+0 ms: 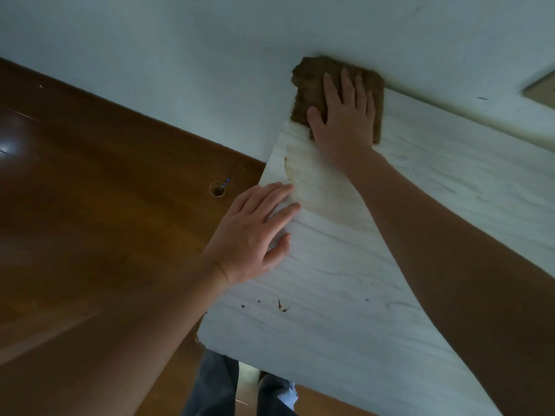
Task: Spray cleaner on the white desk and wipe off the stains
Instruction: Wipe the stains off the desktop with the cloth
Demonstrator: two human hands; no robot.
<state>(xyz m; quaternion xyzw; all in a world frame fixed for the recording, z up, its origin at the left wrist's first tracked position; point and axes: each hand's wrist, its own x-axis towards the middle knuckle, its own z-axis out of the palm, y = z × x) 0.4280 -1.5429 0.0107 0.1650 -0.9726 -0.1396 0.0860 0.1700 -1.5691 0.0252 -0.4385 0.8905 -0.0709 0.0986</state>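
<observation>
The white desk (345,280) with faint grey grain runs from the bottom centre up to the wall. A brown cloth (309,85) lies flat at the desk's far corner against the wall. My right hand (345,115) presses on the cloth with straight, spread fingers. My left hand (255,232) rests flat on the desk's left edge, fingers straight. A curved yellowish smear (292,175) marks the desk between the two hands. Small brown stains (280,306) dot the desk near its front left. No spray bottle is in view.
A dark wooden desk (105,190) adjoins on the left, with a round cable hole (217,189). The pale wall (210,55) stands behind. A wall plate (540,88) shows at the right edge. My legs in dark trousers (216,385) are below the desk's front edge.
</observation>
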